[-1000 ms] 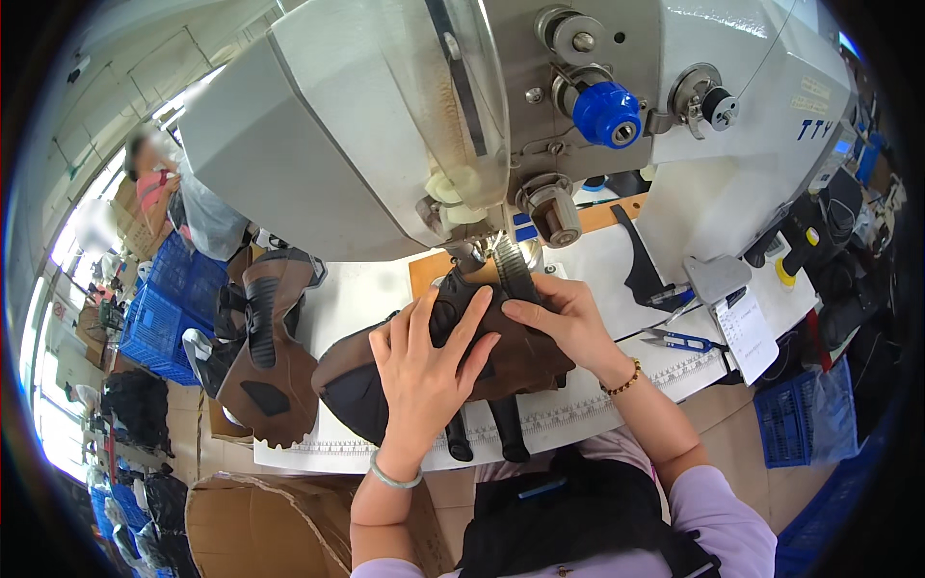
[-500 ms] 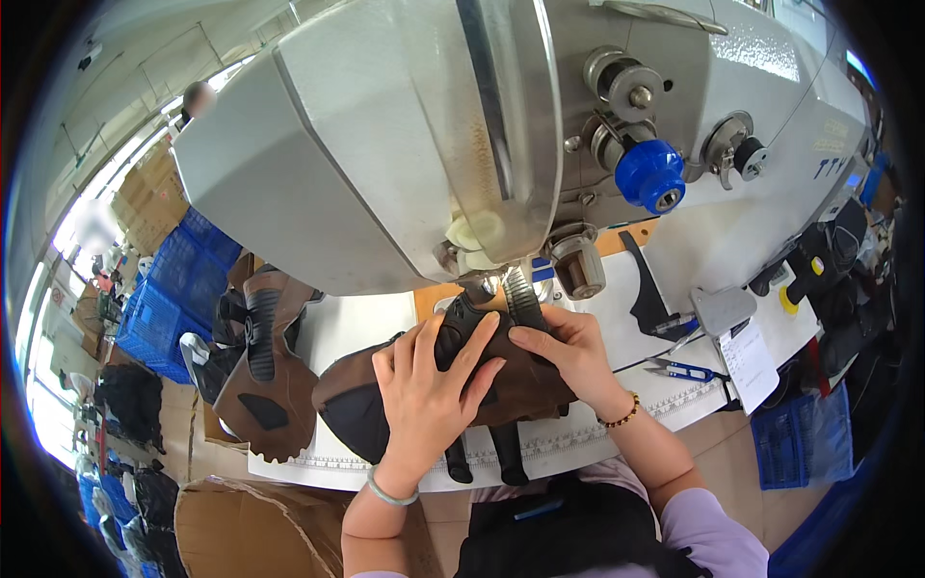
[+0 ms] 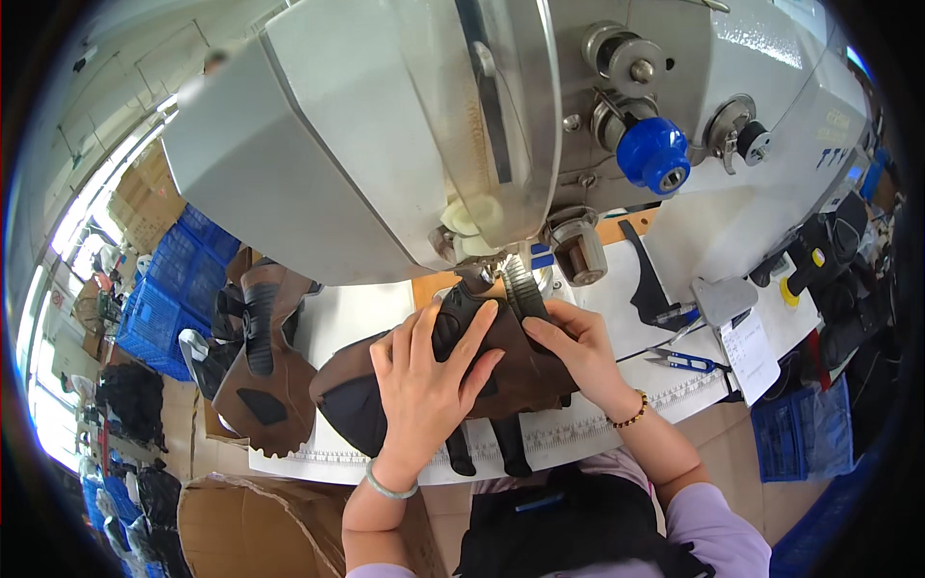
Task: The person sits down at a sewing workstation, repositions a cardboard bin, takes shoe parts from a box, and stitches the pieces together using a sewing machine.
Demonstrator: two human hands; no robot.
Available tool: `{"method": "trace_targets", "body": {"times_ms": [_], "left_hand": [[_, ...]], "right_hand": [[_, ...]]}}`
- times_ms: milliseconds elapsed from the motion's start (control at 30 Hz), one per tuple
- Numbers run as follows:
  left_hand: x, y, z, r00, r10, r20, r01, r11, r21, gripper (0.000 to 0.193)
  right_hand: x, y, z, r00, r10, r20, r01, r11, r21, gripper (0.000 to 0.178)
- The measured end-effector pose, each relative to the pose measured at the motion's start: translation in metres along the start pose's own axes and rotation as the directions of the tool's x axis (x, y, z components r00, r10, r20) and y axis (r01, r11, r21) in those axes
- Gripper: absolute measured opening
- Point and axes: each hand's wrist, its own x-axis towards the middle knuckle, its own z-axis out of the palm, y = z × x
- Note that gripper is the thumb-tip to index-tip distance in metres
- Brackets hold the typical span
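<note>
A brown and black shoe upper point(image 3: 525, 371) lies under the needle area of a large grey sewing machine point(image 3: 337, 144). My left hand point(image 3: 424, 376) rests on its black part with fingers stretched out and spread. My right hand point(image 3: 573, 347) pinches the upper's right edge between thumb and fingers, beside a black ribbed strip point(image 3: 523, 289). That strip runs up to the presser foot point(image 3: 479, 275). Two black straps point(image 3: 508, 445) hang from the upper toward me. The needle tip and stitch line are too small to make out.
Another brown upper point(image 3: 265, 385) lies on the table's left. Thread snips point(image 3: 686, 360), a paper slip point(image 3: 750, 354) and a black cut piece point(image 3: 646, 279) lie right. A cardboard box point(image 3: 251, 530) stands below left; blue crates point(image 3: 173, 299) point(image 3: 800, 433) stand at both sides.
My right hand has shifted slightly right and down along the upper's edge. The left hand keeps its place on the upper. A metal lever now shows in the machine's slot.
</note>
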Motion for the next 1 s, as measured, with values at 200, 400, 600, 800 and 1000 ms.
{"method": "trace_targets", "body": {"times_ms": [200,400,600,800,1000], "left_hand": [[-0.001,-0.001,0.002,0.999,-0.013,-0.046,0.011,0.999,-0.043,0.045],[-0.003,0.001,-0.002,0.999,-0.009,-0.054,0.004,0.996,-0.094,0.044],[-0.001,0.002,-0.003,1.000,-0.009,-0.015,0.007,0.996,-0.084,0.042],[0.000,0.001,-0.004,1.000,0.000,-0.005,0.000,0.997,-0.077,0.042],[-0.001,-0.003,-0.005,1.000,0.024,-0.012,-0.025,0.997,-0.075,0.041]], "right_hand": [[0.001,-0.002,-0.003,0.988,-0.132,0.086,0.148,0.963,-0.227,0.017],[0.000,-0.001,-0.001,0.982,-0.167,0.085,0.182,0.958,-0.222,0.020],[0.004,0.002,-0.002,0.977,-0.185,0.102,0.206,0.943,-0.261,0.028],[0.002,-0.003,-0.001,0.992,-0.112,0.064,0.123,0.969,-0.215,0.027],[0.001,0.001,0.001,0.996,-0.065,0.057,0.074,0.980,-0.187,0.021]]}}
